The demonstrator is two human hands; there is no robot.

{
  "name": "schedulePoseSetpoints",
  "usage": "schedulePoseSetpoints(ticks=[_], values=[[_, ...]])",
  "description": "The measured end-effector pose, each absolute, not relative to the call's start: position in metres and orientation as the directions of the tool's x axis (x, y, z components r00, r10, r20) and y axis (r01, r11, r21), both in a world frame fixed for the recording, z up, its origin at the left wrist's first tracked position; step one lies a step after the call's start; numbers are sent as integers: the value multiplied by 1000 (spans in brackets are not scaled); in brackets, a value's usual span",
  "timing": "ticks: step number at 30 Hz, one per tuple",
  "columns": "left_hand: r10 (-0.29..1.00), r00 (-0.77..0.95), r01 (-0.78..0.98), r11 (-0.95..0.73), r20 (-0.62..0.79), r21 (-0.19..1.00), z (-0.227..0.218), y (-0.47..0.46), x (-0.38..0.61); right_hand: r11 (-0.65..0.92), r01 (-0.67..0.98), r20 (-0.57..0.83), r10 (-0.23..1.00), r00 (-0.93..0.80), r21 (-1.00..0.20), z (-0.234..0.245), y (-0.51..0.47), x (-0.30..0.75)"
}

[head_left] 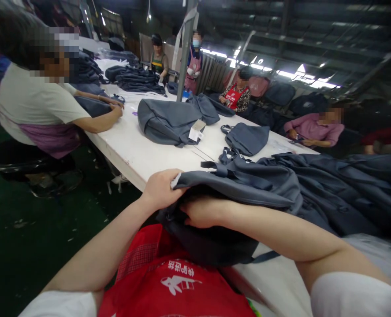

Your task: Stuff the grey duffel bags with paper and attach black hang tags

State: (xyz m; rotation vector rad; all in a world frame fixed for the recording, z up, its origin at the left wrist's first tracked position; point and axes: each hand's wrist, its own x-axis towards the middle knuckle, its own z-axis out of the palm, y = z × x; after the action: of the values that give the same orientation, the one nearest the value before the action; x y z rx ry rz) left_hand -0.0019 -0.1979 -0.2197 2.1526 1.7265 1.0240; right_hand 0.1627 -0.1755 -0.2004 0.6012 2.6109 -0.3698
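A grey-blue backpack (248, 182) lies at the near edge of the long white table (132, 149), hanging partly over my red apron (169, 281). My left hand (160, 189) is closed on the backpack's left edge, fingers curled over the fabric. My right hand (203, 211) is tucked under the backpack's upper layer, reaching into its dark opening; its fingers are hidden inside.
A pile of more grey backpacks (347, 189) fills the table to my right. Two other backpacks (172, 121) (246, 138) lie further along. A person in a white shirt (33, 105) sits at the left; several others sit around the far side.
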Motion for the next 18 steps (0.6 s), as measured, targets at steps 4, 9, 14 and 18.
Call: schedulePoseSetpoints(ticks=[4, 9, 14, 18], values=[[940, -137, 751, -108, 313, 652, -234, -168, -12, 916, 387, -351, 328, -877, -110, -208, -189, 194], [921, -247, 680, -57, 301, 731, -241, -160, -18, 796, 594, 74, 603, -794, -112, -198, -179, 230], [890, -254, 756, -61, 378, 652, -239, -176, -1, 665, 731, -100, 725, -681, -152, -190, -176, 260], [886, -241, 774, -72, 397, 629, -237, -184, 13, 743, 633, -163, 612, -774, -219, -189, -198, 285]])
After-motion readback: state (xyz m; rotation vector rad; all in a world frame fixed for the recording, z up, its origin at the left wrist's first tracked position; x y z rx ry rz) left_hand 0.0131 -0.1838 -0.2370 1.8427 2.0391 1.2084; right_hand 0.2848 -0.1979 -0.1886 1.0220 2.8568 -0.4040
